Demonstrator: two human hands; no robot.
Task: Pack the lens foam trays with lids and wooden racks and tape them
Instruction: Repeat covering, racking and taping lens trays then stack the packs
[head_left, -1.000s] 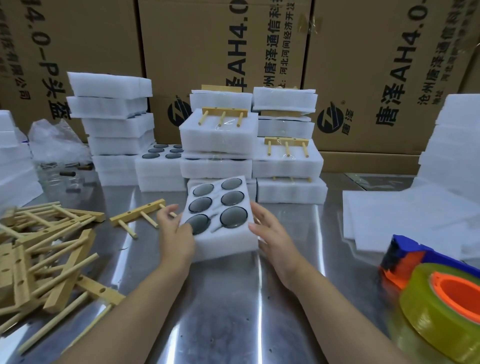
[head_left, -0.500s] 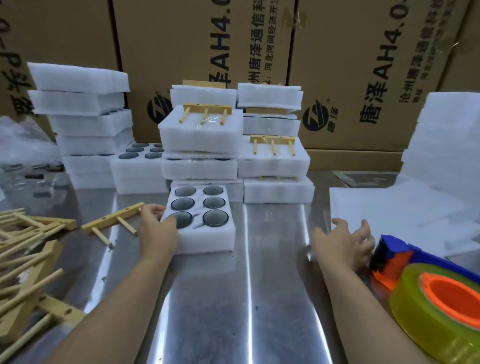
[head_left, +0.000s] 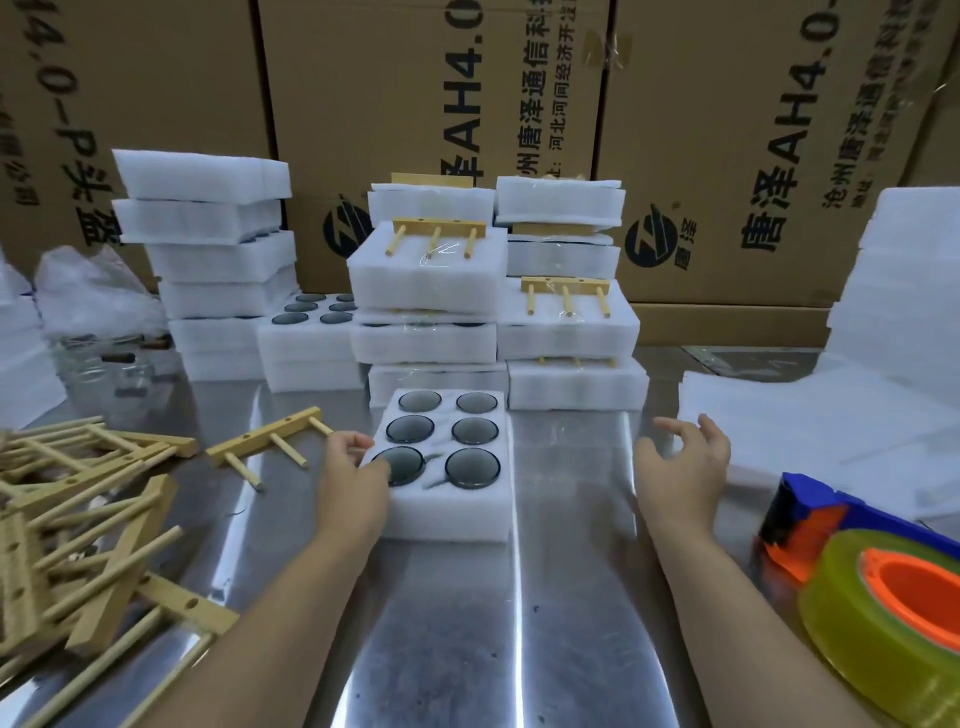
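A heap of wooden racks (head_left: 78, 525) sprawls on the bench (head_left: 519, 649) at lower left. One loose rack (head_left: 267, 440) lies just beside the left grip (head_left: 353, 486), which is closed on the left edge of the foam tray (head_left: 452, 512). The tray sits mid-frame, uncovered, its six dark lenses (head_left: 471, 467) showing. Well to its right the right grip (head_left: 680, 467) hovers wide, holding nothing, near the edge of the white foam lids (head_left: 810, 431). I'd say lidding is in hand: next, peel off one sheet alone and square it over the tray. The tape dispenser (head_left: 872, 597) waits at lower right.
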